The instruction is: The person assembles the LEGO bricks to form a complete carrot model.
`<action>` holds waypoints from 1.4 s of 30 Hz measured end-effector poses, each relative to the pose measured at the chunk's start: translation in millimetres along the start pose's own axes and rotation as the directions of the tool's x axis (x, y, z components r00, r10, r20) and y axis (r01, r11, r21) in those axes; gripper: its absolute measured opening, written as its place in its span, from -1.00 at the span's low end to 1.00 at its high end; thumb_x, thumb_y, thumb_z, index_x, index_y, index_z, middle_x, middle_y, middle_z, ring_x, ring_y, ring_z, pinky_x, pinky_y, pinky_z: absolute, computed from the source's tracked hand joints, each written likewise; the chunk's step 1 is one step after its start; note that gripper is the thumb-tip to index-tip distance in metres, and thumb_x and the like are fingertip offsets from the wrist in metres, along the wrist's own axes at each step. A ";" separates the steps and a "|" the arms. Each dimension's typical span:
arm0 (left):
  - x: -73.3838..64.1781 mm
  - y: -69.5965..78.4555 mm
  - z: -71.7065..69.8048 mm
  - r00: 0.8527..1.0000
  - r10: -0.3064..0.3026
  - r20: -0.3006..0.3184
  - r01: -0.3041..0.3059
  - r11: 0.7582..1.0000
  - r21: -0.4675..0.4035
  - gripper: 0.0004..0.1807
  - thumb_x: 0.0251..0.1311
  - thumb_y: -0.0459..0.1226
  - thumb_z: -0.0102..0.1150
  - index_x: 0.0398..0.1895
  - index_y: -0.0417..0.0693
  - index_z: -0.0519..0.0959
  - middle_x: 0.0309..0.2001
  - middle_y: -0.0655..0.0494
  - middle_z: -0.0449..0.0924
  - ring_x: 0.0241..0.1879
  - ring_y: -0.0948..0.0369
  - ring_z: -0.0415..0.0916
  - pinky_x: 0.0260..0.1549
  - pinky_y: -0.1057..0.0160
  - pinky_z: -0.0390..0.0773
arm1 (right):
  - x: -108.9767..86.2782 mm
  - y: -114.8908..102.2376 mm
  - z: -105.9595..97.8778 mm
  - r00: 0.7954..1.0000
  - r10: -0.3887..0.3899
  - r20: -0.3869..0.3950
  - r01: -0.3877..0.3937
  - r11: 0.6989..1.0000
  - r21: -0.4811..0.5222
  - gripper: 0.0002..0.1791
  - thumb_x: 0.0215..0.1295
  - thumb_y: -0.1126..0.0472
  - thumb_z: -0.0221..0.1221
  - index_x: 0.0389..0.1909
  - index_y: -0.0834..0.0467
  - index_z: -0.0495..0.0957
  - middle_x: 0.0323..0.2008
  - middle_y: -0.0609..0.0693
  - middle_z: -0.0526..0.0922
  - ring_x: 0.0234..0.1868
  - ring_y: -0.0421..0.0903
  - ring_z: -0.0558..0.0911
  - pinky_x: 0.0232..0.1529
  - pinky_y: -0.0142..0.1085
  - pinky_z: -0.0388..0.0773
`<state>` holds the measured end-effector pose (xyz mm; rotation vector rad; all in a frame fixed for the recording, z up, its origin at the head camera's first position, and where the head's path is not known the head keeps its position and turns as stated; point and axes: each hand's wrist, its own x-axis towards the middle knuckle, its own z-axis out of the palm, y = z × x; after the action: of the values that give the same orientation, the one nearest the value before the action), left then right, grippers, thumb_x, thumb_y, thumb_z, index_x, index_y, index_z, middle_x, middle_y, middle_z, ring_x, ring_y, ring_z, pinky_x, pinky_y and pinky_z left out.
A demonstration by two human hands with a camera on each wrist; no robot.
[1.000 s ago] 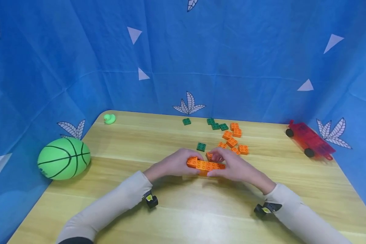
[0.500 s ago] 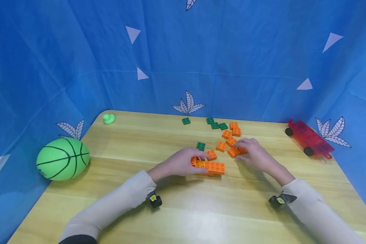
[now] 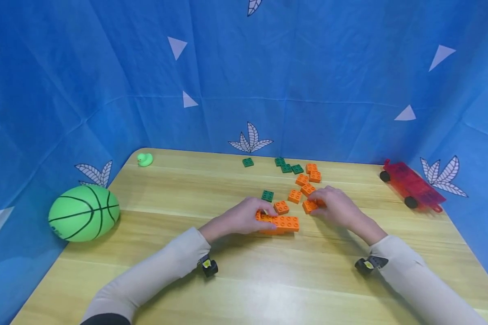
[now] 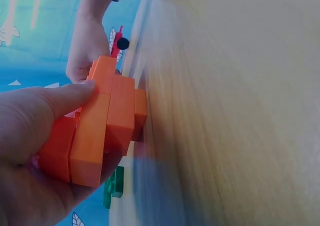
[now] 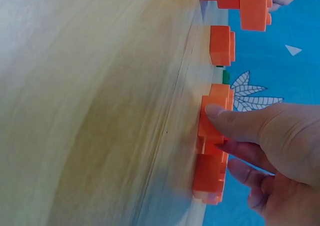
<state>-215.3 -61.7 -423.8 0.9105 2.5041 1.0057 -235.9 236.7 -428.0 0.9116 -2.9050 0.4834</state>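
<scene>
My left hand [image 3: 244, 219] grips a joined row of orange building bricks [image 3: 286, 223] just over the table, thumb on the near side. In the left wrist view this stepped brick assembly [image 4: 92, 136] shows several blocks pressed together, its far end partly hidden. To the right, my right hand [image 3: 336, 207] pinches a single orange brick [image 3: 309, 207], which stands among loose ones. The right wrist view has the thumb on the face of that brick [image 5: 211, 121] and a finger behind it. Between the hands lies another loose orange brick [image 3: 281, 207].
Several orange bricks [image 3: 302, 180] and green bricks [image 3: 286, 168] lie beyond the hands, with one green brick [image 3: 267, 195] nearer. A green ball [image 3: 84, 212] sits at left, a green duck [image 3: 145, 159] at back left, and a red wheeled toy [image 3: 412, 185] at right.
The right hand has let go of the assembly and moved right to the loose bricks. In the last half second the pinched brick shifts slightly nearer. The left hand keeps its hold.
</scene>
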 end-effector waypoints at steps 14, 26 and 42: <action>0.4 0.1 -0.5 1.000 -0.015 0.002 0.016 0.999 -0.043 -0.74 0.23 -0.14 0.46 -0.04 0.05 0.76 0.06 0.20 0.76 0.09 0.27 0.62 0.19 0.26 0.59 | -4.2 -13.8 -8.4 0.998 -0.014 0.054 0.008 0.994 0.105 -0.56 0.28 0.18 0.41 0.15 0.19 0.66 -0.01 0.09 0.71 -0.06 0.02 0.65 -0.04 -0.03 0.64; -0.2 -1.7 -0.9 1.000 -0.003 -0.002 0.003 0.998 -0.056 -0.74 0.22 -0.15 0.46 -0.05 0.02 0.76 0.04 0.17 0.77 0.08 0.25 0.63 0.22 0.23 0.58 | -6.5 -46.2 -24.3 0.993 -0.101 0.059 0.085 0.968 0.237 -0.56 0.27 0.14 0.42 0.13 0.20 0.66 0.00 0.01 0.77 -0.09 -0.10 0.71 -0.09 -0.18 0.74; 1.5 -1.6 -0.2 1.000 -0.005 -0.009 0.004 0.999 -0.048 -0.68 0.21 -0.14 0.47 0.01 0.02 0.77 0.00 0.20 0.79 0.02 0.32 0.65 0.17 0.31 0.60 | -7.4 -54.8 -18.8 0.984 -0.127 0.122 0.086 0.950 0.299 -0.56 0.29 0.10 0.40 0.14 0.19 0.66 0.06 0.04 0.75 -0.17 -0.15 0.73 -0.20 -0.36 0.73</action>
<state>-217.2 -61.7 -424.8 0.8881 2.4770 1.0658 -199.5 204.1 -396.0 1.1773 -2.9348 0.8946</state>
